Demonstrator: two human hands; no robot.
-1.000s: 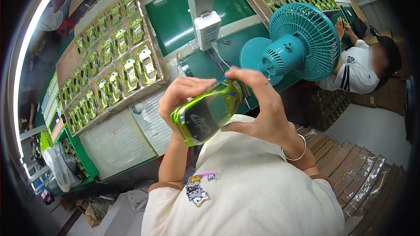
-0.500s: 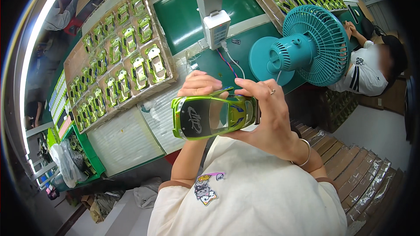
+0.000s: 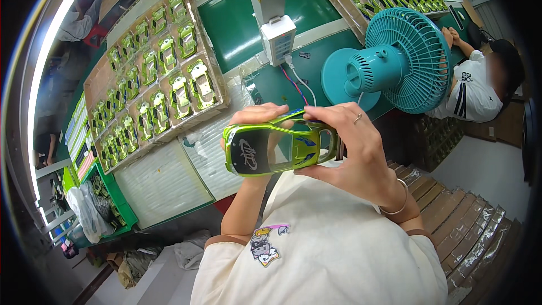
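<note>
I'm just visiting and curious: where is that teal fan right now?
In the head view, the teal fan stands upper right on the green bench, beyond the right hand holding the green toy car shell.

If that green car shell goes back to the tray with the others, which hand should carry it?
Probably the left hand. It already grips the green car shell at the end nearer the tray of shells, which lies to the person's left. The right hand holds the far end.

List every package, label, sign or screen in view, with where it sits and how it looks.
Cardboard tray: upper left on the green bench, shallow brown box holding rows of green toy car shells.
White box: on the grey post at top centre, small and rectangular with a pale label.
Cartoon patch: on the cream shirt, small and multicoloured.
</note>
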